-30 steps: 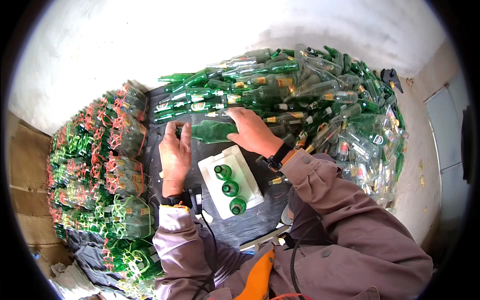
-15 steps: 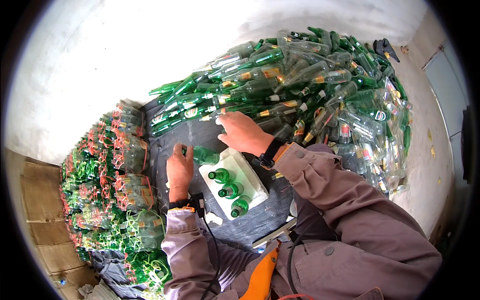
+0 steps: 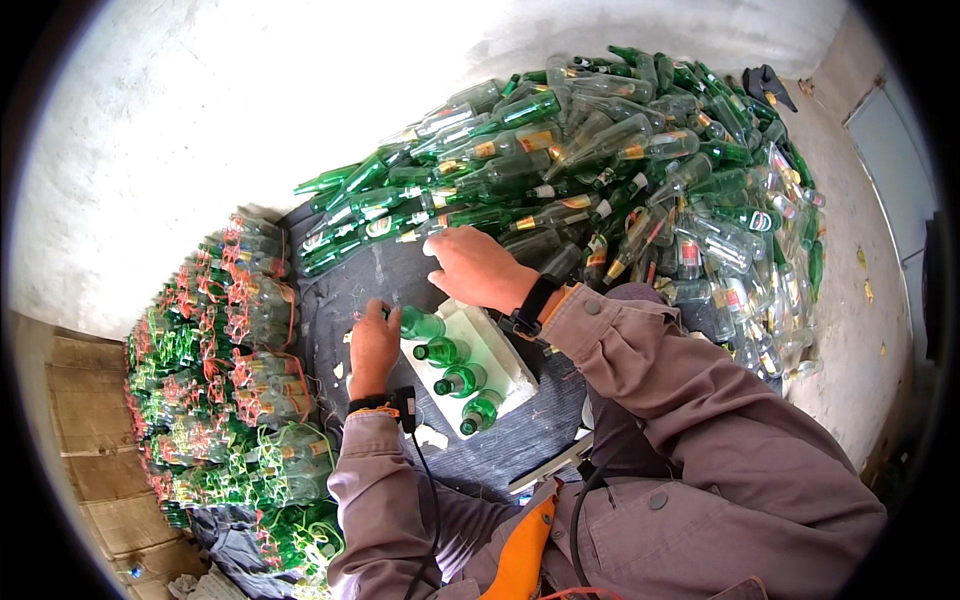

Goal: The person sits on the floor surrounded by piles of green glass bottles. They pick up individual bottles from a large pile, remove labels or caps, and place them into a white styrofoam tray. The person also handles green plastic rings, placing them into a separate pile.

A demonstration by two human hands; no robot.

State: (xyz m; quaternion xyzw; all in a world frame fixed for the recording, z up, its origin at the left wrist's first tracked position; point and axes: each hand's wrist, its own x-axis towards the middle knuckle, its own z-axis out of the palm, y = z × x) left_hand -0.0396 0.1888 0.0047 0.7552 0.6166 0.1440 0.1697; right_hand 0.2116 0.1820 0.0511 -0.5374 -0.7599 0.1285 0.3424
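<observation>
- Left: glass bottle bundles (image 3: 262,305) stand packed together, red and green twine apparently keeping each group tight.
- Centre left: the left hand (image 3: 374,345) pinches the neck end of a green glass bottle (image 3: 424,325), seemingly steadying it at the row's upper end.
- Centre: three green bottles (image 3: 461,380) line a white foam block (image 3: 508,362), probably a level base above the dark mat (image 3: 475,468).
- Upper centre: the right hand (image 3: 478,265) holds nothing visible, fingers loosely bent, thumb apart.
- Upper right: loose bottles (image 3: 610,165) lie heaped near a white wall (image 3: 250,110).
- Far right: grey door panel (image 3: 895,180).
</observation>
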